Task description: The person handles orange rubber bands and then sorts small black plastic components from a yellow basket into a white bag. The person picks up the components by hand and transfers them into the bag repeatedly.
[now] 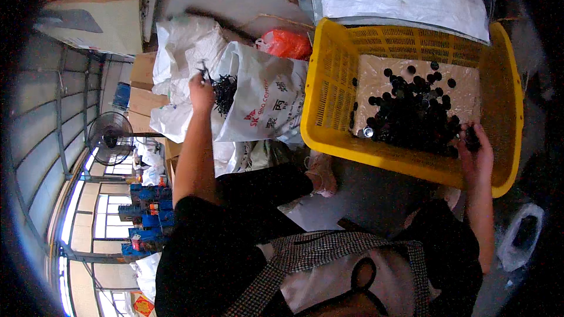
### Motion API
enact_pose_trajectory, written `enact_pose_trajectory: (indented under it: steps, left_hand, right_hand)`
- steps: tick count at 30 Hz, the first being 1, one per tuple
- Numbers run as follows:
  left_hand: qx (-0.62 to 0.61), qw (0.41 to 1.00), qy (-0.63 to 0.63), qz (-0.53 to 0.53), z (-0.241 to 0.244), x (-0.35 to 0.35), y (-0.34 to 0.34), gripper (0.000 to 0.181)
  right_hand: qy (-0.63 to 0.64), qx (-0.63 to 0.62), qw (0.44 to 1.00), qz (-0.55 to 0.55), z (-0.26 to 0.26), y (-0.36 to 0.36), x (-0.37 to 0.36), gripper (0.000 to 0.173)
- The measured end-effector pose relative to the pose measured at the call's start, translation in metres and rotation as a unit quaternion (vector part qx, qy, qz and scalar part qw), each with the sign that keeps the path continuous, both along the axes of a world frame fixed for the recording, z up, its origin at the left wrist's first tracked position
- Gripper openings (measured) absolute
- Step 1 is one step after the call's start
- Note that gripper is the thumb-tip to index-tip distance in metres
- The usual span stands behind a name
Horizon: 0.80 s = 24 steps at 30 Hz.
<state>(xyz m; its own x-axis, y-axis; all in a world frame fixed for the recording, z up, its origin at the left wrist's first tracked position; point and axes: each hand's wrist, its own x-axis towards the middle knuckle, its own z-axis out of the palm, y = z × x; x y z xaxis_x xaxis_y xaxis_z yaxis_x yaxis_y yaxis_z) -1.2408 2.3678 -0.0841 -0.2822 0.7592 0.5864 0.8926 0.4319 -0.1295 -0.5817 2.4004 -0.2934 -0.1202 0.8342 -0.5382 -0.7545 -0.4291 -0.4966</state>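
Observation:
My left hand (202, 92) is raised at the mouth of a white woven sack (269, 92) and pinches a thin, branching black plastic piece (203, 69). Similar black sprue-like pieces (225, 92) fill the sack's opening beside it. Inside the right end of a yellow plastic crate (374, 158), my right hand (476, 154) has its fingers around one or more small black parts (473, 138); how many is hidden. A heap of small round black parts (410, 114) covers much of the crate's lined bottom. One shiny silver round piece (368, 132) lies near the heap's left edge.
A red plastic bag (284, 44) sits behind the sack, and more white sacks (189, 53) stand to its left. Cardboard boxes (143, 90) and a fan (111, 138) are farther left. A clear plastic bag (522, 237) rests on the floor at right.

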Motion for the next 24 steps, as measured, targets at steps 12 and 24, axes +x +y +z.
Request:
enact_pose_trajectory:
  steps: [12, 24]
  left_hand:
    - [-0.301, 0.946, 0.011, 0.12, -0.032, -0.036, 0.062, 0.043]
    - [-0.385, 0.896, 0.211, -0.063, -0.016, 0.222, 0.181, 0.034]
  right_hand:
    - [-0.05, 0.037, 0.995, -0.074, 0.015, -0.012, 0.053, 0.02]
    - [-0.046, 0.088, 0.995, -0.021, 0.003, -0.012, 0.061, 0.018]
